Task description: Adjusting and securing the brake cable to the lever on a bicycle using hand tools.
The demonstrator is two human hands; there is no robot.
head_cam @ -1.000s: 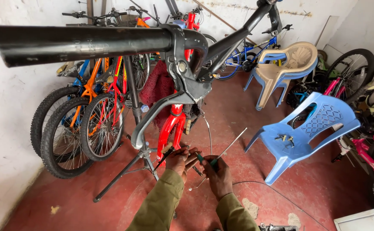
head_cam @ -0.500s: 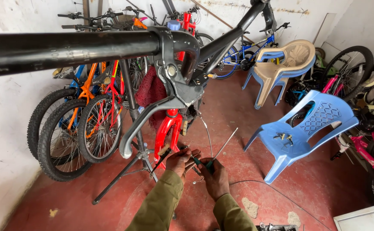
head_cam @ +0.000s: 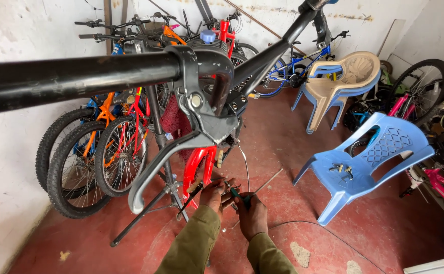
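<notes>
Currently both hands work low at the red fork [head_cam: 197, 170] of the bike held in the repair stand [head_cam: 157, 167], close above the red floor [head_cam: 283, 147]. Left hand [head_cam: 216, 195] is curled near the fork leg, fingers pinching what looks like a thin cable [head_cam: 244, 165] that arcs up toward the frame; a dark slender tool [head_cam: 194, 194] juts out to its left. Right hand [head_cam: 252, 215] is clenched around a green-handled tool [head_cam: 237, 194], apparently cutters or pliers; the jaw end is hidden between the hands, so contact with the cable cannot be confirmed.

Judgement on technique: keep the cable taut with the left hand, set the tool square to it, and grip close to the working point so the strand does not fray or slip.

Surroundings: black handlebar [head_cam: 70, 81] with brake lever [head_cam: 156, 170] fills the near view and blocks sight of the upper frame. Orange and red bikes [head_cam: 95, 152] are parked against the left wall. Blue plastic chair [head_cam: 369, 162], tipped forward, carries small metal parts [head_cam: 341, 170] on its seat, just right of the hands. Stacked beige and blue chairs [head_cam: 341, 83] stand by the far wall. A loose thin rod [head_cam: 267, 181] lies on the floor near the right hand; the stand's legs crowd the left.
</notes>
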